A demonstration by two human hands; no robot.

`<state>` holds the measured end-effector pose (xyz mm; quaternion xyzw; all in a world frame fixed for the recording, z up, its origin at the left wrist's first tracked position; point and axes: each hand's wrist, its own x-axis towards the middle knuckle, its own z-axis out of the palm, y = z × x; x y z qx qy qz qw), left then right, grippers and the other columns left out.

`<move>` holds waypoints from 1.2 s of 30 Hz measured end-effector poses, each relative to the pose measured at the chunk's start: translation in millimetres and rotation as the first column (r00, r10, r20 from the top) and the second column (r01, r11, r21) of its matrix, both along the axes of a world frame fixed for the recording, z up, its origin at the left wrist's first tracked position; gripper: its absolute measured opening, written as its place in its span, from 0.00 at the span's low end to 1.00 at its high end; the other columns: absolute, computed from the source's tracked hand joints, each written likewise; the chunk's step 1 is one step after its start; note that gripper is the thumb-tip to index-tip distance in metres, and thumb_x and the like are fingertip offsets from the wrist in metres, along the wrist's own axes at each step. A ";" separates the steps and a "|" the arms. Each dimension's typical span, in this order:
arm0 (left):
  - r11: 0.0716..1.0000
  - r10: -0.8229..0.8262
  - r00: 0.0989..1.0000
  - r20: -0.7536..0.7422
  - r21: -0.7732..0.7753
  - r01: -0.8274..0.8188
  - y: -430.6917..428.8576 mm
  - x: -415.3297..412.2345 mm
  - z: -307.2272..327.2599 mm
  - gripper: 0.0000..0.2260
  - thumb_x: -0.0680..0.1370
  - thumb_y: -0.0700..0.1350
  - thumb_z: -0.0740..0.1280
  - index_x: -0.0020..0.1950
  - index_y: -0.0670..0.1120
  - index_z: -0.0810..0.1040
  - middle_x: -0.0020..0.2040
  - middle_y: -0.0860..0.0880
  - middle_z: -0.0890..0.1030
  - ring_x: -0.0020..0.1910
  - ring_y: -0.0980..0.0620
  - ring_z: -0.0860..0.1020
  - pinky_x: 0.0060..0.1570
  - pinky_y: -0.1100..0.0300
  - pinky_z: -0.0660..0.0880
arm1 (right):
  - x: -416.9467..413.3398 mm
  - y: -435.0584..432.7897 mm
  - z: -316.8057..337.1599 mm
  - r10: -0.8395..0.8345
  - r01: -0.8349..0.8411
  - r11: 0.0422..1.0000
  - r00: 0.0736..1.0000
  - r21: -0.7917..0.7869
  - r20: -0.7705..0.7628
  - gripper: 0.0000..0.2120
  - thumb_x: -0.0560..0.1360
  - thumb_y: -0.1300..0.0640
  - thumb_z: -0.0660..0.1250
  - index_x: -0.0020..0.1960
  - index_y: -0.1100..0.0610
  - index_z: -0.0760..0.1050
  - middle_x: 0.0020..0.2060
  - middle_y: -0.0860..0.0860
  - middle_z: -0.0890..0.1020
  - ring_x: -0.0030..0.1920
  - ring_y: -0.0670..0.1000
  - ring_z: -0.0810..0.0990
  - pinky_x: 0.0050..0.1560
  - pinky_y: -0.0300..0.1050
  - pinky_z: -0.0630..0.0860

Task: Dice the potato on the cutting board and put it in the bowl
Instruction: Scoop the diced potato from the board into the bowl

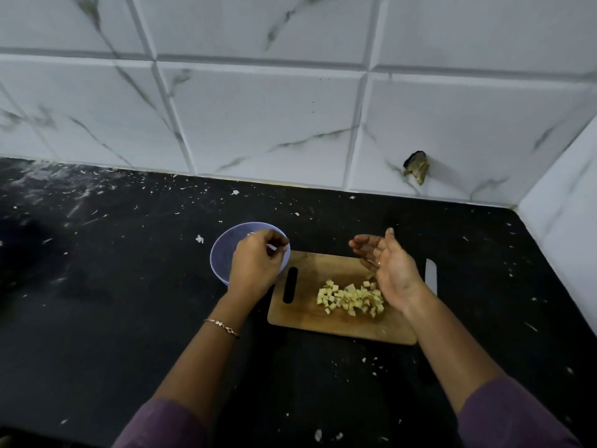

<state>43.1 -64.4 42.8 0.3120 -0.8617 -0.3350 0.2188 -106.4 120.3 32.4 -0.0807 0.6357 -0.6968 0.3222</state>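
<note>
A pile of pale diced potato [350, 298] lies on the right half of the wooden cutting board [310, 315]. To the board's left stands a light blue bowl [223, 250]; I cannot see anything inside it. My left hand [256, 263] hovers over the bowl's near right rim with fingers curled and fingertips pinched; whether it holds anything cannot be made out. My right hand [387, 263] is above the board's far right part, palm turned up and leftward, fingers apart, just beside the dice.
A knife blade [430, 275] lies on the black counter just right of the board, partly hidden by my right wrist. White scraps are scattered over the counter. The tiled wall runs along the back and the right side.
</note>
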 end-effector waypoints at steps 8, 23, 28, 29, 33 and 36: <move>0.962 -0.240 0.970 -0.040 0.125 0.243 56.6 -13.4 -19.0 0.10 0.78 0.39 0.68 0.58 0.49 0.80 0.53 0.55 0.82 0.51 0.61 0.79 0.51 0.68 0.77 | 18.1 39.0 -43.8 0.057 0.052 0.949 0.943 0.311 -0.329 0.16 0.86 0.54 0.52 0.60 0.54 0.79 0.55 0.45 0.79 0.57 0.42 0.77 0.51 0.31 0.70; 0.940 -0.269 0.960 0.080 0.239 0.243 68.4 -11.2 -61.3 0.24 0.76 0.31 0.64 0.71 0.44 0.70 0.65 0.48 0.75 0.64 0.53 0.75 0.62 0.67 0.71 | 47.7 32.1 -69.7 0.661 0.110 0.591 0.502 0.799 -0.557 0.44 0.76 0.31 0.48 0.81 0.58 0.44 0.81 0.52 0.48 0.80 0.49 0.44 0.78 0.45 0.45; 0.905 -0.189 0.981 -0.050 0.379 0.194 65.2 -13.2 -62.9 0.23 0.76 0.29 0.61 0.69 0.44 0.71 0.62 0.48 0.78 0.60 0.55 0.77 0.59 0.66 0.75 | 47.0 18.8 -66.3 0.653 0.072 0.652 0.454 0.755 -0.607 0.41 0.77 0.39 0.64 0.80 0.56 0.52 0.79 0.51 0.54 0.79 0.50 0.47 0.77 0.45 0.49; 0.897 -0.177 0.981 -0.076 0.398 0.192 64.0 -14.1 -63.5 0.23 0.75 0.29 0.61 0.69 0.44 0.71 0.63 0.47 0.78 0.60 0.55 0.78 0.61 0.61 0.75 | 46.2 16.1 -65.9 0.645 0.082 0.666 0.435 0.741 -0.628 0.40 0.76 0.40 0.66 0.80 0.56 0.54 0.78 0.51 0.56 0.79 0.50 0.49 0.77 0.44 0.51; 0.874 -0.148 0.979 -0.140 0.445 0.196 60.8 -16.0 -63.9 0.24 0.75 0.28 0.60 0.68 0.45 0.71 0.62 0.49 0.78 0.59 0.55 0.78 0.62 0.52 0.76 | 42.9 5.8 -65.6 0.642 0.102 0.684 0.386 0.722 -0.662 0.35 0.73 0.43 0.71 0.76 0.52 0.64 0.73 0.51 0.62 0.75 0.50 0.57 0.74 0.46 0.59; 0.879 -0.132 0.980 -0.150 0.438 0.186 58.3 -18.4 -66.3 0.23 0.75 0.29 0.60 0.67 0.46 0.72 0.61 0.50 0.78 0.60 0.55 0.78 0.63 0.52 0.75 | 41.0 -0.3 -64.9 0.644 0.099 0.692 0.363 0.715 -0.674 0.28 0.74 0.46 0.71 0.71 0.52 0.70 0.70 0.52 0.65 0.72 0.51 0.61 0.72 0.47 0.64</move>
